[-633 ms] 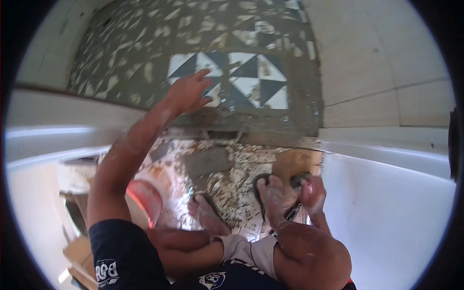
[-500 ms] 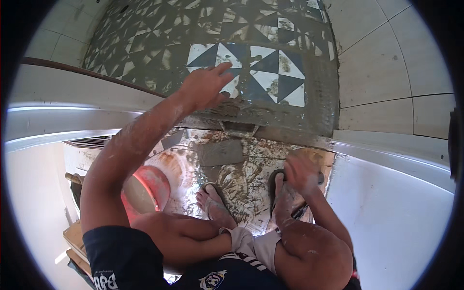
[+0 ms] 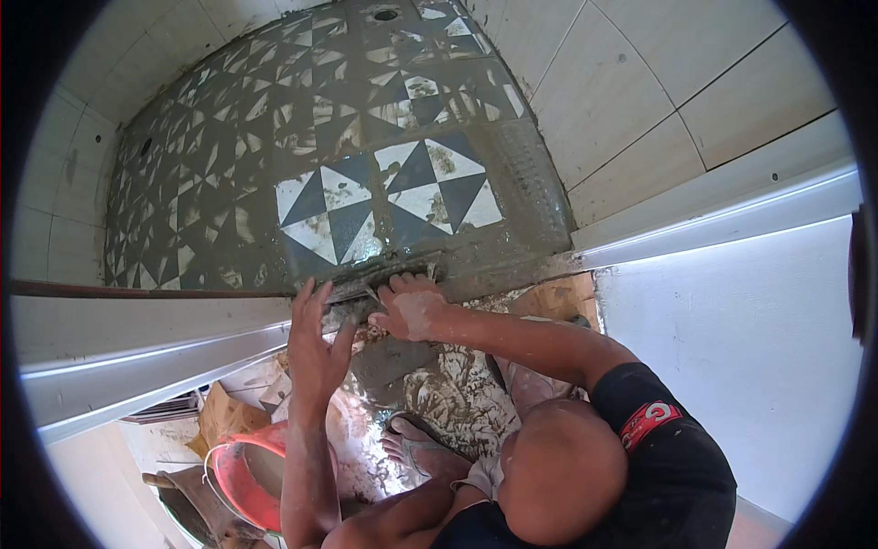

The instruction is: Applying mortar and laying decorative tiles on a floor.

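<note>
Two patterned tiles, dark grey and white, lie in wet grey mortar; the left one [image 3: 331,212] is nearest my hands and the right one [image 3: 439,185] lies beside it. A dark grey, mortar-soaked, cloth-like strip [image 3: 358,277] stretches along the doorway edge just below them. My right hand [image 3: 409,308] is on this strip, fingers curled over it. At the strip's left end, my left hand [image 3: 315,348] has its fingers apart and raised, the thumb close to the grey material. Whether the left fingertips touch it, I cannot tell.
More patterned tiles [image 3: 210,174], smeared with grey film, cover the floor beyond, with a round drain hole [image 3: 388,15] at the far end. A red bucket [image 3: 240,480] stands at lower left. White door frames [image 3: 722,215] flank the opening. A grey slab [image 3: 389,363] lies near my feet.
My left hand has come back from over the tiles to the doorway edge. My right hand has moved from beside my foot up and left to the strip. The view has shifted and turned.
</note>
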Available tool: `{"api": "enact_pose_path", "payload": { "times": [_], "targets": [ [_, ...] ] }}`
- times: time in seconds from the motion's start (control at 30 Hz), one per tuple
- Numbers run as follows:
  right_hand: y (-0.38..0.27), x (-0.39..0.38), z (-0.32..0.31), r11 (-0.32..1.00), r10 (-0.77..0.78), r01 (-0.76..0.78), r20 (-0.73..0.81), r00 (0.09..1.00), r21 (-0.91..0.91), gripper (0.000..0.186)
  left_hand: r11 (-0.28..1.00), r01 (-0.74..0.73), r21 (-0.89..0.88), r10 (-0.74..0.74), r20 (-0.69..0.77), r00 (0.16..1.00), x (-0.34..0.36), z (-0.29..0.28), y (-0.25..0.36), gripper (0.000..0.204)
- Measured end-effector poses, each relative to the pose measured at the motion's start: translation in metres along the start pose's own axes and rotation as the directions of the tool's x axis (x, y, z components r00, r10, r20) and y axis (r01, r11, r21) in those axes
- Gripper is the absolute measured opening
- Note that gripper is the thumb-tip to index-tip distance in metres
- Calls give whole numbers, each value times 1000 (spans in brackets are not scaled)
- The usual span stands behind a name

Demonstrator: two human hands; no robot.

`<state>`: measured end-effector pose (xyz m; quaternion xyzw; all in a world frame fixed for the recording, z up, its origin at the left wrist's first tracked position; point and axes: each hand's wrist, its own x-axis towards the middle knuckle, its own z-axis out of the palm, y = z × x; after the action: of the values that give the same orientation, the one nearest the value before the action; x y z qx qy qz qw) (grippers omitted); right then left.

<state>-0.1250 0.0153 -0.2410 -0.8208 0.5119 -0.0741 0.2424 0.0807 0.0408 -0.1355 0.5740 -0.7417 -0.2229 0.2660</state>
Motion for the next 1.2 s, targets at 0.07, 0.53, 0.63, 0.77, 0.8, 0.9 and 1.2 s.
{"api": "enact_pose_path", "payload": {
  "times": [0.07,0.53,0.63,0.77,0.8,0.9,1.2],
  "targets": [
    [13,5,-12,998,7,-6,-7,1000,60,43,982,154,-109,-148,57,987,-11,-3,-4,61],
    [187,-16,-94,819,554,-413,-363,749,398,40,968,178,-174,-153,146,977,-13,-19,-5,64],
    [201,0,-104,836,543,-456,-338,769,305,40,972,184,-148,-167,123,978,-15,-16,-2,63],
    [211,20,-102,814,578,-516,-283,765,268,41,962,223,-157,-203,133,970,-19,-14,-4,64],
    [213,22,-100,806,590,-532,-279,758,259,42,967,217,-136,-200,125,972,-20,-13,-3,64],
    [209,30,-97,783,621,-571,-257,740,249,42,968,225,-110,-211,126,969,-23,-14,-4,63],
    [215,22,-93,738,674,-623,-232,701,259,40,967,236,-95,-220,157,963,-22,-12,-1,62]
  ]
}}
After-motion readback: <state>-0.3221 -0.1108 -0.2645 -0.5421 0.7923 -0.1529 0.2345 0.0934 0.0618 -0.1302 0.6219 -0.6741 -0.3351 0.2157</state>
